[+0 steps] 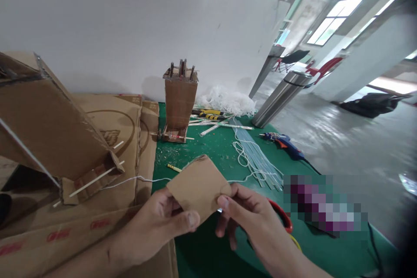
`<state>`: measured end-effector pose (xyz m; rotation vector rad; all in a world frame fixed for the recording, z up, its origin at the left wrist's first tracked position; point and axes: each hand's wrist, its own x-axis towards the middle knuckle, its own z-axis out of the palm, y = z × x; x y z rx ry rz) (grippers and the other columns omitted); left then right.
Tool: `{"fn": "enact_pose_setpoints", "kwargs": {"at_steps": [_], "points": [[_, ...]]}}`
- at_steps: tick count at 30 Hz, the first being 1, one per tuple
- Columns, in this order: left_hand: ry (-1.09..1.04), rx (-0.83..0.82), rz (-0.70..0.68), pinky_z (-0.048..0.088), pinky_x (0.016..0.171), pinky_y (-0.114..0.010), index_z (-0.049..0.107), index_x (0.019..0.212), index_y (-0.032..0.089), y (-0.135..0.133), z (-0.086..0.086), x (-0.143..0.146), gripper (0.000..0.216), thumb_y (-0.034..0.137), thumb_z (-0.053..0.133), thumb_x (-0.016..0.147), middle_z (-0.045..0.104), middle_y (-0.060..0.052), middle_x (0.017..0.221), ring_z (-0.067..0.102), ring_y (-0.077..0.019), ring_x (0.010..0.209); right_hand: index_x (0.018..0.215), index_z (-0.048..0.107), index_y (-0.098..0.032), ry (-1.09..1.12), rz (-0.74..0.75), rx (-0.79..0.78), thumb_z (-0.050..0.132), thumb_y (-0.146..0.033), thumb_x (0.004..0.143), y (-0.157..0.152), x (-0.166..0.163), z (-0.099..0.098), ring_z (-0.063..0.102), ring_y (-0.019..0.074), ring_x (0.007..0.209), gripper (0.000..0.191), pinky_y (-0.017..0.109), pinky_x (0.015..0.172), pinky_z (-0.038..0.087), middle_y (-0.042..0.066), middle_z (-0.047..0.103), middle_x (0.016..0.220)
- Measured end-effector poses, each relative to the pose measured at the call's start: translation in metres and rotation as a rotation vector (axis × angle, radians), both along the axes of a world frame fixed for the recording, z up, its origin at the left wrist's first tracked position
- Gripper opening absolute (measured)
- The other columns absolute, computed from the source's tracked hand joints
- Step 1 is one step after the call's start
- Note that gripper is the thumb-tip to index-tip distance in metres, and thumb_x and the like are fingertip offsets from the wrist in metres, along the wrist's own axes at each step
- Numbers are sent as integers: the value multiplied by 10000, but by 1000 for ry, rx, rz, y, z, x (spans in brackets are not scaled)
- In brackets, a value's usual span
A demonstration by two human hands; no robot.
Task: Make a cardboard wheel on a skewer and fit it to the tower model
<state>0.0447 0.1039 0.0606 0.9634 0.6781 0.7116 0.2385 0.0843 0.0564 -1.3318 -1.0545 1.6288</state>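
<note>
My left hand (159, 223) and my right hand (247, 217) together hold a small piece of brown cardboard (197, 186) above the green table (211, 252). The left thumb pinches its lower edge, the right thumb presses its right edge. Red-handled scissors (282, 217) show just behind my right hand, partly hidden by it. A white string (137, 179) runs from behind the cardboard piece to the left.
A tall cardboard tower (180, 100) stands at the back of the table. A cardboard structure with wooden sticks (55, 130) rests on flat boxes (127, 139) at left. Glue sticks (257, 156), a blue glue gun (286, 144), white cord and a metal bin (282, 97) lie beyond.
</note>
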Motion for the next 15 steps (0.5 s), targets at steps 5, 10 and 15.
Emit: {"fn": "enact_pose_setpoints", "kwargs": {"at_steps": [5,10,15], "points": [[153,53,-90,418,595,-243,629,861,176,-3,6,-3,437,598,683,759,584,20,709,510,-107,626,710,592,-238,-169,150,37,674,-727,657,-9,-6,-3,548,146,474,499,240,365,402,33,633,677],[321,41,7,336,494,-244,539,640,189,-3,4,-5,454,619,634,750,475,52,494,383,-88,468,905,685,-321,-852,223,553,581,-458,871,-18,43,-5,647,259,818,176,420,715,536,79,706,902],[340,12,66,295,496,-245,445,601,212,-2,-1,-5,450,598,652,702,437,66,477,352,-91,479,1229,619,-183,-1397,355,624,545,-320,823,-35,105,-23,618,378,1095,435,553,851,544,160,661,1204]]}}
